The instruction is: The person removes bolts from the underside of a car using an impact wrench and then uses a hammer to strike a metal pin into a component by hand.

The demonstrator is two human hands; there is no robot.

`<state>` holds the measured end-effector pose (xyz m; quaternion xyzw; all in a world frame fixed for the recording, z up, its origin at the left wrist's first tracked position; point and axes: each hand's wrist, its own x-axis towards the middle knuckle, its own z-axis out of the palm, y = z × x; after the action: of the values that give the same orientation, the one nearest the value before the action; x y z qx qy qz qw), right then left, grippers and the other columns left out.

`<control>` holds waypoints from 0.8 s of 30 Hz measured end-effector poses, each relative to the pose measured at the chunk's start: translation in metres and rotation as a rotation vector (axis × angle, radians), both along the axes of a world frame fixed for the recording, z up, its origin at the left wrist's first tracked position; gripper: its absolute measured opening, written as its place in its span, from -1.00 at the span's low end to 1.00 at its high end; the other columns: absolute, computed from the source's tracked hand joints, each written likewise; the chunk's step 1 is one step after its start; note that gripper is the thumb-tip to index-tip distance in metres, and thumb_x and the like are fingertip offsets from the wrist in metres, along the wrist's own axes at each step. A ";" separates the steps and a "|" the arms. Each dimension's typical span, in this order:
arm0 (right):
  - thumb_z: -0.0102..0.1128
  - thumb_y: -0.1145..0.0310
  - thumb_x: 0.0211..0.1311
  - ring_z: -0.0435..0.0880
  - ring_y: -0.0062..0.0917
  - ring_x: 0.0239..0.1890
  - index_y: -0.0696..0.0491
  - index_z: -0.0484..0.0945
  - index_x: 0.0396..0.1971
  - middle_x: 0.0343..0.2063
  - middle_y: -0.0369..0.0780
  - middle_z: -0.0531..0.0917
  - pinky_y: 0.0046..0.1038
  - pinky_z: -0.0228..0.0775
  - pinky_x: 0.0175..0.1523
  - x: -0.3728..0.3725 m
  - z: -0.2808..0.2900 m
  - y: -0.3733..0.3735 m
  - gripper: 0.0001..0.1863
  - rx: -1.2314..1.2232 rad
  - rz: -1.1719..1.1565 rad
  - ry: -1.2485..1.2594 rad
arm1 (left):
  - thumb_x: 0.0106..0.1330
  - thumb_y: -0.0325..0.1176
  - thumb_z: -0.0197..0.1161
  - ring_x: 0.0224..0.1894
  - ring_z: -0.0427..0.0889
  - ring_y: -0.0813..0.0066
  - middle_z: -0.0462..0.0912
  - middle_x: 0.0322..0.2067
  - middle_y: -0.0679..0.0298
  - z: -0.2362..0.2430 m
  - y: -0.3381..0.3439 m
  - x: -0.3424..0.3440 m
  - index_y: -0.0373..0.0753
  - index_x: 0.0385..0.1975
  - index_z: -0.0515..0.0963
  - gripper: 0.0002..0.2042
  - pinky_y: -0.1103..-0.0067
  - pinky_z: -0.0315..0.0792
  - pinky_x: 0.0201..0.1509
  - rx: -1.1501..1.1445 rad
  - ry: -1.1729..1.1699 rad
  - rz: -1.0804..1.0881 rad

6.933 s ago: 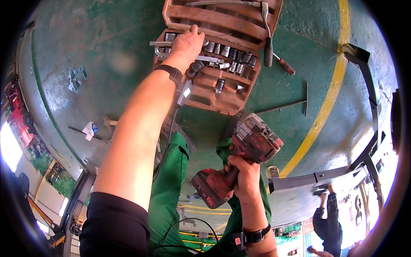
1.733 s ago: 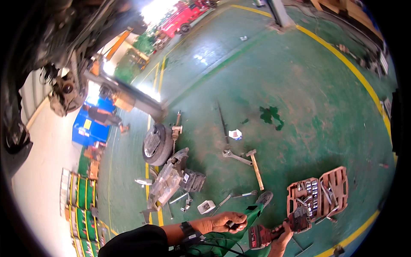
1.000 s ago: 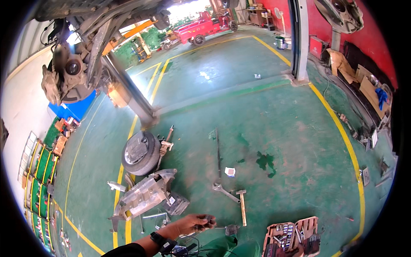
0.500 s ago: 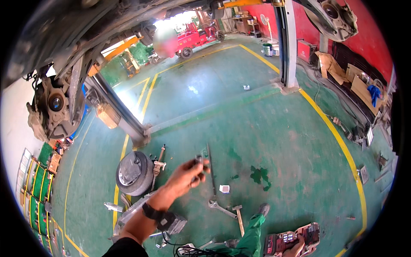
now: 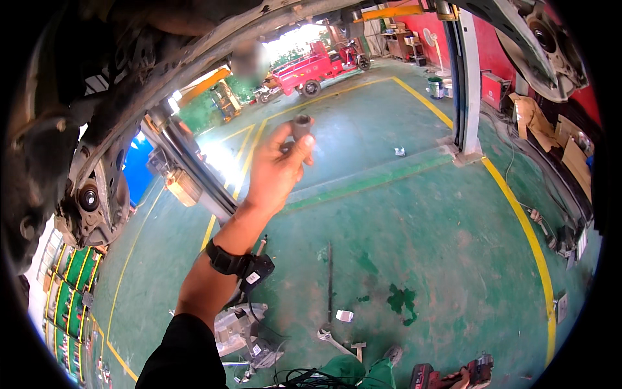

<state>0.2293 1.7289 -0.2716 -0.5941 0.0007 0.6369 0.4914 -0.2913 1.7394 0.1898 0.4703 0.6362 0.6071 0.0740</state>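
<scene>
My left hand (image 5: pixel 282 159) is raised in front of me near the middle of the view. Its fingers and thumb close round a short dark metal socket (image 5: pixel 302 126), held upright with its open end on top. My right hand (image 5: pixel 461 377) is low at the bottom right edge, only partly in view. It is closed on a red-and-black power tool (image 5: pixel 424 377), cut off by the picture's lower rim. A raised vehicle's underside (image 5: pixel 149 71) spans the top left, with a bare wheel hub (image 5: pixel 89 198) hanging below it.
An adjustable wrench (image 5: pixel 332 338), a hammer (image 5: pixel 358 350), a long thin bar (image 5: pixel 330 279) and a small white box (image 5: pixel 345 316) lie on the green floor. Lift posts (image 5: pixel 468 97) stand left and right. A red cargo tricycle (image 5: pixel 311 72) is parked behind.
My left hand has risen and moved farther forward with the socket. The view has tilted up, showing more of the vehicle's underside. My right hand still grips the power tool.
</scene>
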 end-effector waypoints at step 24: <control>0.12 0.20 0.15 0.48 -0.33 -0.65 0.01 0.38 -0.59 -0.65 -0.24 0.47 -0.33 0.37 -0.53 -0.102 0.001 0.067 -0.76 0.030 -0.023 0.073 | 0.37 -0.27 0.28 -0.49 0.46 0.64 0.59 -0.42 0.30 0.136 0.121 -0.062 -0.27 -0.30 0.59 -0.82 0.71 0.20 -0.58 0.218 -0.102 -0.137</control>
<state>0.1272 1.7962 -0.2702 -0.5629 0.0161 0.6523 0.5074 -0.3530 1.8599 0.3258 0.4865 0.5281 0.6894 0.0959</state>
